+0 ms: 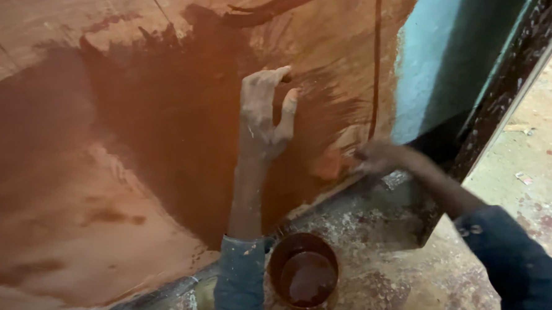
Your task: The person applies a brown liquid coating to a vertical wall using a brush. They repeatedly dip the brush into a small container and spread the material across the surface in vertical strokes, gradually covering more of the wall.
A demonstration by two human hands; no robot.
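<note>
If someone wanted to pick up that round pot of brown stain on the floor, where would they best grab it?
Probably by the outer wall of the pot, with fingers wrapped round from the open right side. It stands upright and holds brown liquid, so pinching the rim from above would likely dip fingers in. No handle shows. The left hand has its sleeve close against the pot's left side, and the wet board lies behind.

Reddish-brown stain spreads dark and wet across the wooden panel point(165, 125), feathering into streaky brush-like marks at its right edge, while the unstained wood around it shows pale orange-tan with a few darker blotches low on the left. The left hand point(264, 114) is dusted rust-brown, both sleeves are dark blue denim, and the round container point(303, 275) holds the same deep red-brown liquid (its rim smeared to match). Beside the panel, a turquoise wall point(441, 57) and a grey floor point(383, 265) speckled white and rust.
</note>
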